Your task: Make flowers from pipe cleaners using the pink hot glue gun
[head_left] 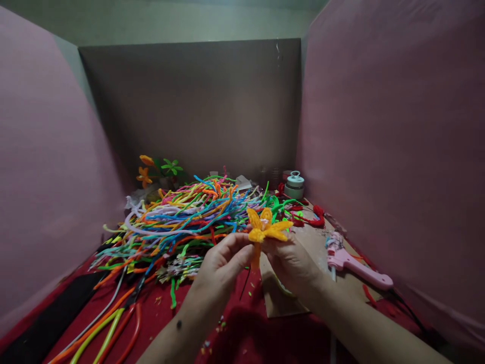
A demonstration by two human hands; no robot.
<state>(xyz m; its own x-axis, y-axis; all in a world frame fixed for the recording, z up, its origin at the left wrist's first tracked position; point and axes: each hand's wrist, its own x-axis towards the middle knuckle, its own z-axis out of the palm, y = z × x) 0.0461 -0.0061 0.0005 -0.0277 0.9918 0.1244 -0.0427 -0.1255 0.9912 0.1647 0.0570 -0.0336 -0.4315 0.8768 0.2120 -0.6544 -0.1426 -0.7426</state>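
An orange-yellow flower (266, 228) of fuzzy pipe cleaner is held up between my two hands, with several petals spread and a short orange part hanging below. My left hand (233, 255) pinches it from the left, thumb and index finger at its base. My right hand (290, 260) holds it from the right, its fingers closed behind and beneath the petals and partly hidden by them. Both hands are above the front edge of a brown board (280, 298).
A big heap of coloured pipe cleaners (189, 212) lies left and behind. At the right rests a pink glue gun (359, 270). Pliers with red handles (136, 323) are front left. A pale green jar (294, 186) and orange flowers (144, 177) stand at the back.
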